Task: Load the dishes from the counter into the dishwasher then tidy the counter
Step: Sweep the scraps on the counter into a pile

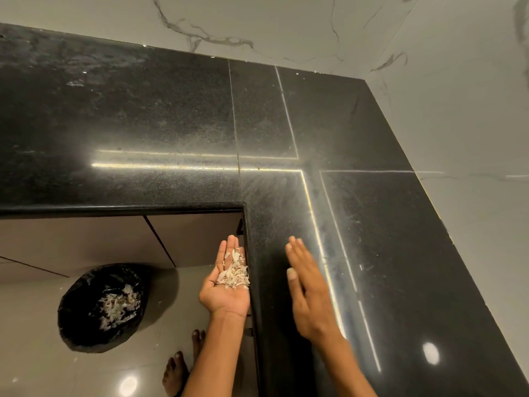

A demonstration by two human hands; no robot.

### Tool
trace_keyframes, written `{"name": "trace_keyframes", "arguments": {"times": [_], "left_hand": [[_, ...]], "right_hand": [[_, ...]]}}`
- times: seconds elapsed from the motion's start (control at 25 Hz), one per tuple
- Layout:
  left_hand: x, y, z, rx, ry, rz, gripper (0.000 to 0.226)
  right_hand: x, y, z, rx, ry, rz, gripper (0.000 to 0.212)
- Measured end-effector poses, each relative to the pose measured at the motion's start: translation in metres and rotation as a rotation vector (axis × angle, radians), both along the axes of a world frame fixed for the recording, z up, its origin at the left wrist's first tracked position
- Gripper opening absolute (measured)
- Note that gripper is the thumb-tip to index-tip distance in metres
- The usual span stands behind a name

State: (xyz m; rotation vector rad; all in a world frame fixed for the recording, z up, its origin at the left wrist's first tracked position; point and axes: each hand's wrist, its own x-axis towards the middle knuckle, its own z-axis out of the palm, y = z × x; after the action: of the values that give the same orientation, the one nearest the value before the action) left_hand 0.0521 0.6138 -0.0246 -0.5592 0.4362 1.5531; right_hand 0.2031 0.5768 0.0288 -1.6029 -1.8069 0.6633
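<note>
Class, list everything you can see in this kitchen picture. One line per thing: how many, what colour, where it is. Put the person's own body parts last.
counter: one, black speckled stone, L-shaped, running along the walls into the corner
wall: two faces, white marble-look tiles with grey veins, behind the counter
cabinet: beige panels, under the counter
floor: pale glossy tiles, lower left
bin: one, lined with black bag, on the floor, pale peels inside
peels: a small pile, whitish, in the left palm
left hand: one, palm up, cupped at the counter edge
right hand: one, fingers straight, over the counter
feet: two, bare, on the floor
</note>
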Motion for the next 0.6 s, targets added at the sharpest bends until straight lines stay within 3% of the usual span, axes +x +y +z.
{"name": "trace_keyframes", "arguments": {"times": [0.16, 0.24, 0.36, 0.48, 0.6], "left_hand": [[0.002, -0.001, 0.005, -0.034, -0.036, 0.008, 0.051], [0.001, -0.003, 0.006, -0.048, -0.047, 0.021, 0.051], [0.002, -0.003, 0.009, -0.054, -0.021, 0.012, 0.051], [0.002, -0.002, 0.009, -0.036, 0.013, 0.005, 0.052], [-0.001, -0.005, 0.009, 0.008, 0.017, -0.032, 0.058]], "right_hand": [[0.063, 0.013, -0.019, -0.097, -0.225, -0.429, 0.061], [0.073, 0.01, -0.025, -0.232, -0.39, -0.498, 0.07], [0.031, 0.001, -0.029, -0.224, -0.459, -0.342, 0.078], [-0.031, -0.015, -0.026, -0.152, -0.43, -0.122, 0.071], [-0.068, -0.027, -0.019, -0.112, -0.284, 0.073, 0.063]]}}
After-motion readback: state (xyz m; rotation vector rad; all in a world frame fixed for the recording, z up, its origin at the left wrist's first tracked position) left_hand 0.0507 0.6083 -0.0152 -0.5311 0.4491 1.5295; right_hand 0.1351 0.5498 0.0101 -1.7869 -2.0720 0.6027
